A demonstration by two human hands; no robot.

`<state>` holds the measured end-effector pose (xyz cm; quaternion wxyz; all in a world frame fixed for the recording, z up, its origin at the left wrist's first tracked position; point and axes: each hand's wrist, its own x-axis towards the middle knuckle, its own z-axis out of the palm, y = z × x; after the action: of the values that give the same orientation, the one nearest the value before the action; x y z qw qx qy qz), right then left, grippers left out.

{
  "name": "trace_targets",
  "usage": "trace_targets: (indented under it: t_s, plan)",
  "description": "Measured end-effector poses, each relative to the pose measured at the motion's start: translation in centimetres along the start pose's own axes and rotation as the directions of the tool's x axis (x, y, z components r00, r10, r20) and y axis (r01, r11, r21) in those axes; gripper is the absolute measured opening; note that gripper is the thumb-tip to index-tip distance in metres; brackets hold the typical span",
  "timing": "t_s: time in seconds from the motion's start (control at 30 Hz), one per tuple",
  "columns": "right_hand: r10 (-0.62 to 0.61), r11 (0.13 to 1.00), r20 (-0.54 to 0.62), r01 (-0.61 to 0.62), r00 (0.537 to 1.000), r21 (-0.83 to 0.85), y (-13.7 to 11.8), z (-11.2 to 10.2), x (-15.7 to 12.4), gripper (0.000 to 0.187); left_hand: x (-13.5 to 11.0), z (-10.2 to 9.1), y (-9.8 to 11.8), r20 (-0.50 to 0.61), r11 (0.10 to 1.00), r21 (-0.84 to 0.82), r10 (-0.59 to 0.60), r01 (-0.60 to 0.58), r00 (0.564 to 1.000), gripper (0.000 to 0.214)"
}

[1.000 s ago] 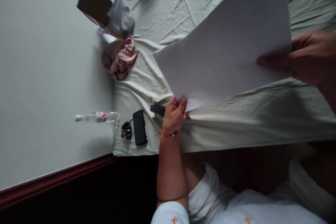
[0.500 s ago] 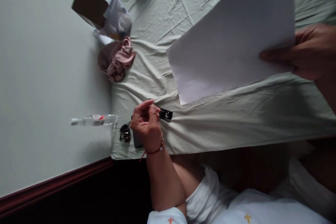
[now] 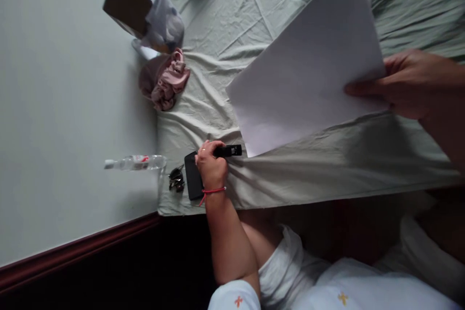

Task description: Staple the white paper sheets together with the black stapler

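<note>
Fingers of left hand [image 3: 210,168] grip a black marker [image 3: 229,150], label unreadable; right hand [image 3: 409,82] pinches paper [image 3: 308,75].

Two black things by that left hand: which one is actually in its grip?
The slim black stick, closed in the left hand, jutting toward the paper. The broader flat black slab just lies on the cloth beside it.
</note>
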<state>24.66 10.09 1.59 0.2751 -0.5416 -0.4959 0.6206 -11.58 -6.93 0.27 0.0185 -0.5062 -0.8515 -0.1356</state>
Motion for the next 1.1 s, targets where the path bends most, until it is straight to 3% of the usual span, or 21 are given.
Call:
trace_targets:
  t_s: [0.1, 0.23, 0.7, 1.1]
  plan:
    - [0.056, 0.998, -0.001, -0.056, 0.998, -0.013, -0.4, 0.5, -0.1, 0.005, -0.1, 0.2, 1.1, -0.017, 0.999, -0.035, -0.017, 0.016, 1.0, 0.044]
    - [0.014, 0.999, 0.035, -0.013, 0.999, -0.032, -0.3, 0.5, 0.1, 0.005, -0.1, 0.4, 2.3, 0.058, 0.997, -0.077, 0.019, -0.014, 0.998, 0.053]
    - [0.181, 0.983, -0.047, -0.183, 0.982, -0.028, -2.0, 1.1, -1.0, 0.012, 0.0, 0.0, 3.6, 0.104, 0.993, -0.12, 0.0, 0.013, 0.995, 0.068]
    - [0.168, 0.984, -0.063, -0.171, 0.984, -0.053, -1.0, 1.0, -0.5, 0.01, -0.5, -1.1, 4.9, 0.171, 0.988, -0.153, 0.027, 0.0, 0.985, 0.067]
